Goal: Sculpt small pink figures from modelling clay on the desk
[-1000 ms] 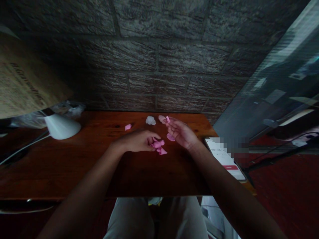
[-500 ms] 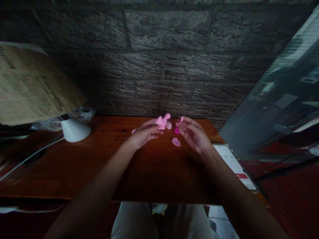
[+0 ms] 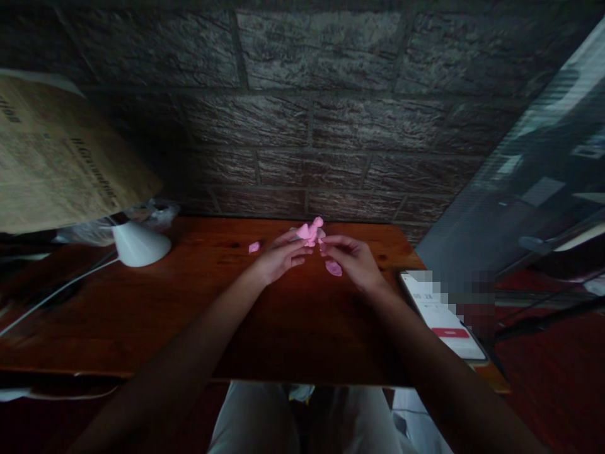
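Left hand [image 3: 280, 258] holds a pink figure [image 3: 309, 231] up between the hands, right hand [image 3: 352, 260] pinching a small pink bit [image 3: 322, 245] beside it, flat pink piece [image 3: 333, 268] on the desk [image 3: 283, 328] beside the right hand; too firm a squeeze could dent the soft-looking figure.

Lamp [image 3: 85, 170] on tbl [image 3: 142, 296], L; phone [image 3: 444, 318] R; wall [image 3: 359, 120] behind; fig [image 3: 310, 233] btwn LH [image 3: 280, 260] & RH [image 3: 353, 260].

Your left hand [image 3: 282, 257] holds pink figure [image 3: 309, 232], right hand [image 3: 350, 257] pinches pink bit [image 3: 322, 243] at its four o'clock; lamp [image 3: 75, 164] at nine.
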